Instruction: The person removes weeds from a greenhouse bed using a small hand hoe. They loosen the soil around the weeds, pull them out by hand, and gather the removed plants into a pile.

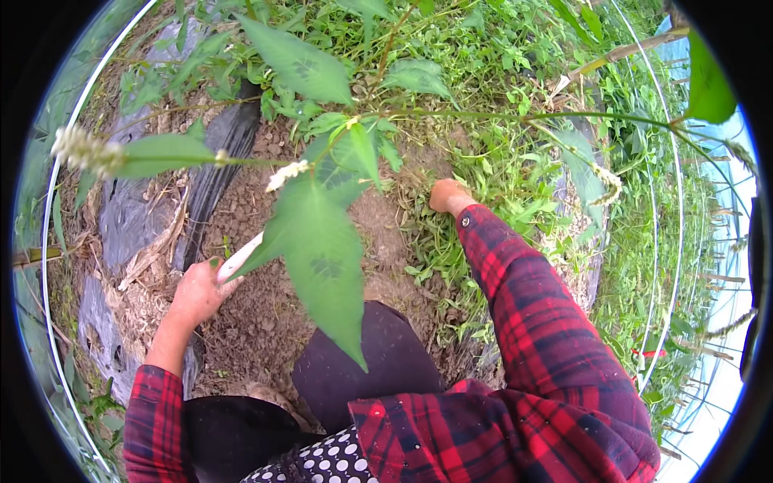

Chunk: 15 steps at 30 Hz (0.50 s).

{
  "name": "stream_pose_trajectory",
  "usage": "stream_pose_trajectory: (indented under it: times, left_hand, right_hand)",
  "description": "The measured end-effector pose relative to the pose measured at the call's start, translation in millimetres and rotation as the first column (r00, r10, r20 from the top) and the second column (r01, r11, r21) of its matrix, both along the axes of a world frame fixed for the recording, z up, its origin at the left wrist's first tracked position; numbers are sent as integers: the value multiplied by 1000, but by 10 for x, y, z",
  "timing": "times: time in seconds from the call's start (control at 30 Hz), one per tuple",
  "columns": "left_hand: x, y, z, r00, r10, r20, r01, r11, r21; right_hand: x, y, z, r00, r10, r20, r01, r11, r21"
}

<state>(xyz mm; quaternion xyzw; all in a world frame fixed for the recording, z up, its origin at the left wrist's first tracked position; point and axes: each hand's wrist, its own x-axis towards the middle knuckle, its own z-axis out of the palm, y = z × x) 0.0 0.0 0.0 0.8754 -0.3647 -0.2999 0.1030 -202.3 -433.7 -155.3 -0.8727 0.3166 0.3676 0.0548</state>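
My left hand (201,291) is wrapped round a pale, whitish handle (241,258). The handle slants up and to the right over the bare soil, and its far end is hidden behind a large green leaf (314,249). Farther forward, my right hand (451,197) is closed low at the edge of a patch of green weeds (503,189). Its fingers curl under, so what they grip cannot be made out. Brown crumbly soil (266,322) lies between the two hands.
A leafy stem with pale flower spikes (88,151) crosses close in front of the view. Black plastic film (221,161) and dry straw (161,241) run along the left. Dense greenery (636,185) covers the right, with white and blue sheeting (725,266) beyond it.
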Motion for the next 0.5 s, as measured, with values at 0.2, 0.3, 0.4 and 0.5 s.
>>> stream_pose_trajectory:
  times: [0.2,0.3,0.4,0.5]
  left_hand:
    - [32,7,-231,996,43,-76,-47,997,-54]
    - [94,25,-188,996,32,-84,-38,997,-71]
    - [83,-19,-137,1000,5,-19,-6,1000,-29]
    - [163,76,-212,996,27,-81,-25,999,21]
  right_hand:
    - [-338,131,267,925,-301,234,310,951,-2]
    - [-391,204,236,906,-292,306,302,953,17]
    - [-474,288,388,890,-313,331,297,950,101]
    - [-876,800,268,985,-138,105,89,921,378]
